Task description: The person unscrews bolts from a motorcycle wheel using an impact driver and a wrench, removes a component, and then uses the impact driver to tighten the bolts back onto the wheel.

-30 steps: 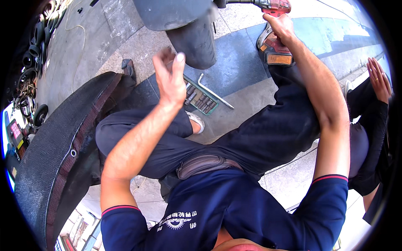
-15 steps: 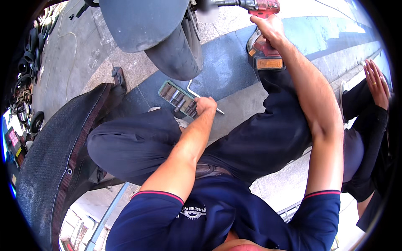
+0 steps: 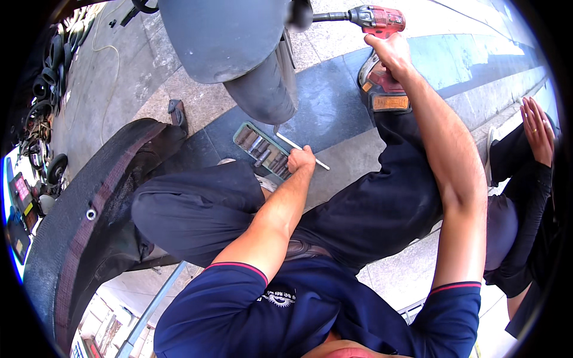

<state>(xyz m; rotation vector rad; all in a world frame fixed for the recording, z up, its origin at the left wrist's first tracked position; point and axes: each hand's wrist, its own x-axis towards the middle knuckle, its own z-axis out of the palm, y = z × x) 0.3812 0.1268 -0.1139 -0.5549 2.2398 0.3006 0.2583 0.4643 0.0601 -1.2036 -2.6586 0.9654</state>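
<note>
My right hand (image 3: 396,52) is wrapped round the grip of a red cordless impact wrench (image 3: 388,19). A long dark socket extension on its nose points left to the vehicle's dark rounded part (image 3: 300,15); whether they touch, I cannot tell. Below the hand, a block with an orange panel (image 3: 391,103) looks like the wrench's battery pack. My left hand (image 3: 301,160) is closed at the near end of a green-edged socket tray (image 3: 245,128) holding several metal sockets (image 3: 260,148). What its fingers hold is hidden. A thin silvery rod (image 3: 320,162) lies beneath that hand.
A tyre (image 3: 262,89) under a large grey mudguard (image 3: 221,36) stands ahead. A big black curved cover (image 3: 77,227) fills the left side. Another person's hand (image 3: 538,130) and dark-clothed legs are at the right. Tyres (image 3: 51,56) are piled far left.
The view has shifted slightly, so most things sit lower and further right. The tyre and mudguard have swung a little to the right. Both hands keep their places on the tool and at the tray.
</note>
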